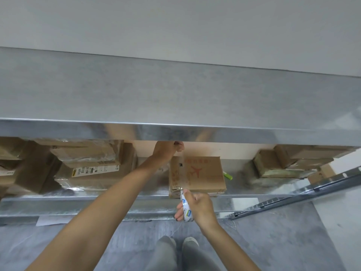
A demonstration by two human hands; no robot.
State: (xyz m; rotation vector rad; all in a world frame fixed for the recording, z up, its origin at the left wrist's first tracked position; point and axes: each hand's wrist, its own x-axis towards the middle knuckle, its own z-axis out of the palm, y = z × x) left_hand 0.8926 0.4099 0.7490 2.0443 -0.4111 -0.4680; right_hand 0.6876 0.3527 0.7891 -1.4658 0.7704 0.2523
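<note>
Taping the box [203, 175] on the shelf [117, 200]. Pinching the tape [182, 169] end with the left hand [168, 151] at the box's far edge, partly hidden under the upper shelf [175, 132]. Gripping the roll [185, 209] with the right hand [197, 206] just off the near edge, well apart from the left. Best to pull the tape taut and straight over the top, lower it flat, then press down from the far end toward the near before cutting.

L hand [168, 150] stretched fwd, pinching; R hand [196, 207] low, fingers curled.
</note>
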